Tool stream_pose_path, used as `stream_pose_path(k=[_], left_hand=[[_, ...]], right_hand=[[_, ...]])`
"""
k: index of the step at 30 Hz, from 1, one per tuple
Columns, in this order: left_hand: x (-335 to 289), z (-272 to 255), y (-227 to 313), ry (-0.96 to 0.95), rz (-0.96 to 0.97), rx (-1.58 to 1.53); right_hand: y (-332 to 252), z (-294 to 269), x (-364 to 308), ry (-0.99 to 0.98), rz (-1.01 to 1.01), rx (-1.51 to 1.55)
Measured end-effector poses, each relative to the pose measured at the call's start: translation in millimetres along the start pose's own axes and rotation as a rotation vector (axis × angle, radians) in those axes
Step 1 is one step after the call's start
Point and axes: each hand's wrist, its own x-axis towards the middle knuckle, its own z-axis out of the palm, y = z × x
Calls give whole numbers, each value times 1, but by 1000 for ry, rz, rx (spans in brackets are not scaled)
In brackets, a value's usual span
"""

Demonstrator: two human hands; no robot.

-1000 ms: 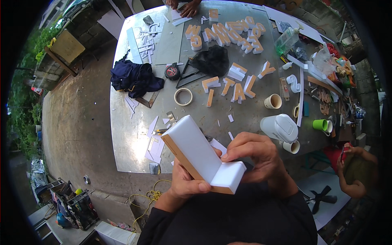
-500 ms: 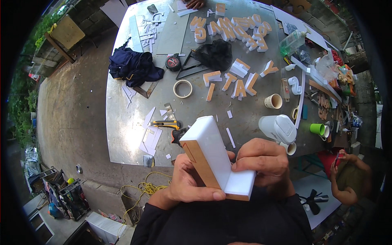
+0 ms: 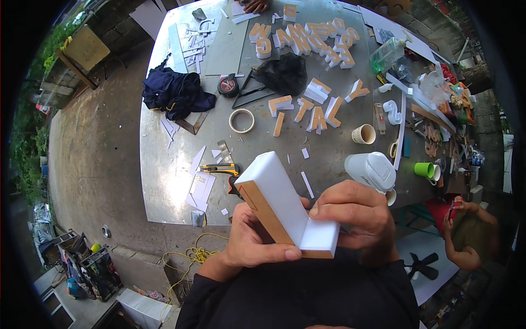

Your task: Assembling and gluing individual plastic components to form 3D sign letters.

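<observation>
The left hand point(image 3: 249, 244) is clamped on an L-shaped block point(image 3: 282, 205), white on its inner faces and brown on the front, with the thumb across the lower front. The right hand point(image 3: 356, 214) has its fingertips together, touching the block's inner corner (whether they also clamp it, I cannot tell). The block is tilted, held up before the near edge of a metal table point(image 3: 257, 153).

Just beyond the grip, to its left, lie a yellow-and-black knife point(image 3: 220, 168) and white scraps point(image 3: 204, 189). Near the grip on the right stands a white jug point(image 3: 370, 171), with a paper cup point(image 3: 363, 134) behind it. Farther out, ahead of the grip, are a tape roll point(image 3: 241, 120), a tape measure point(image 3: 227, 86), a black mesh cloth point(image 3: 285, 74) and brown-faced letters point(image 3: 318, 119). Dark blue cloth point(image 3: 178, 94) lies farther left. At the far edge, another person's hand point(image 3: 255, 5) is partly visible. Well right of the grip, a person point(image 3: 472, 230) holds a phone.
</observation>
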Motion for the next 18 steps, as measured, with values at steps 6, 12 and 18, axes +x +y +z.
stream_pose_path(k=[6, 12, 18], left_hand=[[2, 0, 3, 81, 79, 83], [-3, 3, 4, 34, 6, 84], [-3, 4, 5, 32, -44, 26]], right_hand=[[-10, 1, 1, 25, -20, -149], [-14, -14, -1, -112, -121, -293], [-12, -17, -1, -120, -126, -248]])
